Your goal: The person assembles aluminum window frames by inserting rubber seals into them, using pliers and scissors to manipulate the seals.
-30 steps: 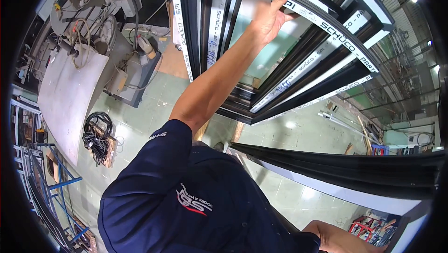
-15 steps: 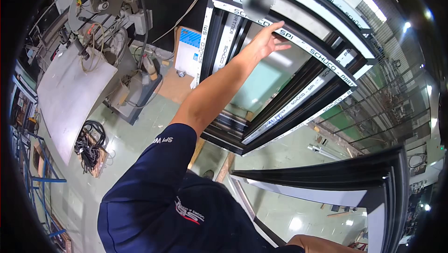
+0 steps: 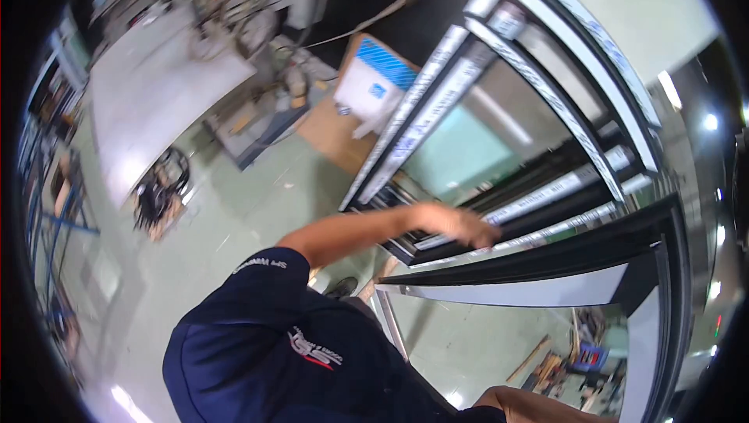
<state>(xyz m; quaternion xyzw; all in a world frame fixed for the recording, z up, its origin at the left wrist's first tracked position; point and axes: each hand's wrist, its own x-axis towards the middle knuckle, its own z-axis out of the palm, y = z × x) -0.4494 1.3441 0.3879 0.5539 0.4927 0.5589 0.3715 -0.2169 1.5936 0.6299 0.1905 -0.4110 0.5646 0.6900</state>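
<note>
My left hand (image 3: pixel 466 228) is smeared by motion in the head view, its fingers pointing toward the near edge of a black window frame. That frame (image 3: pixel 573 115) stands upright, tilted in this view, with white printed protective tape along its profiles. Closer to me is a second black frame (image 3: pixel 538 267), with a pale inner face and a corner at the right. My right forearm (image 3: pixel 530 405) enters at the bottom edge, beside this nearer frame; the right hand is beyond the picture.
At the upper left stands a machine with a pale sheet (image 3: pixel 156 88). Coiled black cable (image 3: pixel 164 189) lies on the floor below it. A cardboard piece with a blue-and-white label (image 3: pixel 374 84) leans behind the frames. Loose pieces and tools (image 3: pixel 569 364) lie at lower right.
My left hand has left the upper taped rail and come down to the frame's near edge. The view has shifted, so the taped frame now appears further right.
</note>
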